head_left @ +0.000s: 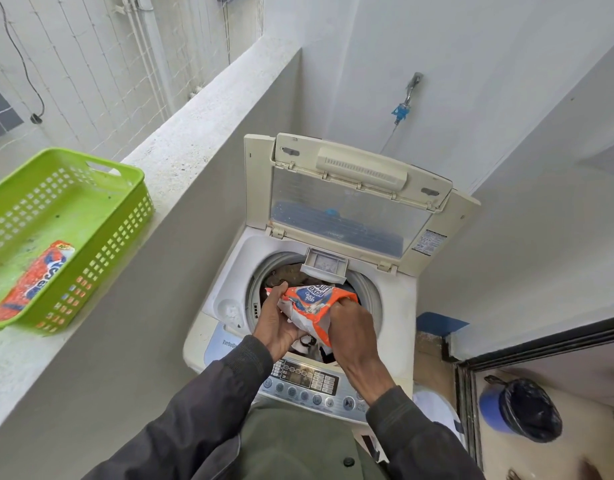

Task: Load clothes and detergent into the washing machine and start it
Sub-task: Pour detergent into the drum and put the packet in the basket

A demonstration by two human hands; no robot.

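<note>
Two packets in play! Crumpled orange-white-blue detergent packet [312, 306] centre frame, gripped by left hand [277, 323] and right hand [350, 329] over one open washing machine [399, 306]; second packet [31, 285] lying in green basket [134, 174], left.

We count around the washing machine [399, 306]: two pairs, the rest singles.
On the machine we count one raised lid [350, 206] and one pulled-out drawer [324, 265]; above it are two hands, the left hand [277, 323] and the right hand [350, 327], both gripping one held packet [312, 303]; left of the machine sits one green basket [101, 268] with the second packet [35, 282] in it, behind the machine one wall tap [411, 90], and right of it one blue bin [520, 408].
</note>
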